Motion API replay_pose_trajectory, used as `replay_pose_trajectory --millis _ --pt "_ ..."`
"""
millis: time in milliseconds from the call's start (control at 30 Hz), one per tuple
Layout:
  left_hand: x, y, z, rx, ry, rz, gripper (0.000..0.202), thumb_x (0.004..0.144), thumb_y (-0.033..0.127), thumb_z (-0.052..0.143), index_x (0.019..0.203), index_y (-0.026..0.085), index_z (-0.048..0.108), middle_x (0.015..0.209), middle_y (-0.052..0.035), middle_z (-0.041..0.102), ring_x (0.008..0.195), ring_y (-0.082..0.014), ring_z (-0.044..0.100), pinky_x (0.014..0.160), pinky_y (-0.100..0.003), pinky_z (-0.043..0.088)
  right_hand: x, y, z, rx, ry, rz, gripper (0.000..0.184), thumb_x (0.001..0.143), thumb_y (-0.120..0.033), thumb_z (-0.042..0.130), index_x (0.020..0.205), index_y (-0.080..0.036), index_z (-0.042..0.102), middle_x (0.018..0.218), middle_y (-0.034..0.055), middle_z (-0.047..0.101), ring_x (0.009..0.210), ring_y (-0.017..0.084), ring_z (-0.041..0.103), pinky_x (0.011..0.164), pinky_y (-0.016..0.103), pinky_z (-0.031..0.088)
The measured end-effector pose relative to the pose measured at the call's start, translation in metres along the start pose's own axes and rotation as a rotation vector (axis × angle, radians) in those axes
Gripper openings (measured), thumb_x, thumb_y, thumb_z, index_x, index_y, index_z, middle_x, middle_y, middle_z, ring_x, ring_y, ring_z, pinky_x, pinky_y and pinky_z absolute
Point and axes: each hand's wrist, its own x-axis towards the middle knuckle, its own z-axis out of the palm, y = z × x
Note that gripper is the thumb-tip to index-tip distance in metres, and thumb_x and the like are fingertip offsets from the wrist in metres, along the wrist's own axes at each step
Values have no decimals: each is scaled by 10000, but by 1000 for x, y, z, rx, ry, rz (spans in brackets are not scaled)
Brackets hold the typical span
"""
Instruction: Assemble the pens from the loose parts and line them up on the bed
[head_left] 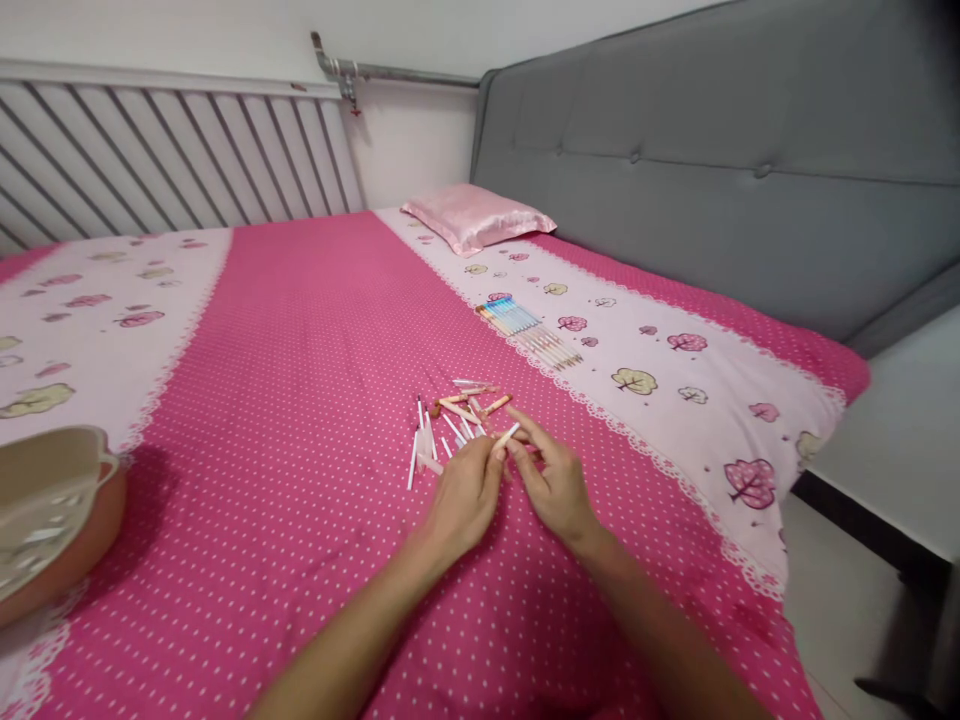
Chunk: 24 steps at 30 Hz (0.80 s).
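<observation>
Bedspread below: pinching 1 pale stick in left hand, curving right hand close beside it, cannot tell whether gripping, near loose sticks, with neat row of pens beyond.

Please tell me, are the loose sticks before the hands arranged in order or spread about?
Spread about: the loose sticks lie at differing angles, several crossing, on the pink bedspread.

Bright, soft indoor light, fairly even. Diffuse shadow on bedspread right of basin; darker patch between forearms. Mild satin sheen on pillow. Wide-angle stretch toward edges, headboard skewed; upper right corner darkened. Thin sticks slightly soft, fine detail lost.
</observation>
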Motion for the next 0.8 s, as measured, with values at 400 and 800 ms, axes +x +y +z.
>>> replay_pose_trajectory --millis 400,800 --pt "22 -20 -36 -561 372 -120 286 878 404 431 1037 183 519 644 32 453 509 -82 378 474 -187 309 61 35 -5 -208 42 197 387 879 -293 408 1230 -183 531 846 71 697 698 174 642 626 317 510" --pt "13 -39 -12 -845 304 -189 287 883 416 429 1057 196 490 684 11 585 514 -90 448 463 -189 353 75 82 40 -373 110 299 165 789 -342 540 796 -238 668 683 53 659 637 194 598 596 290 419"
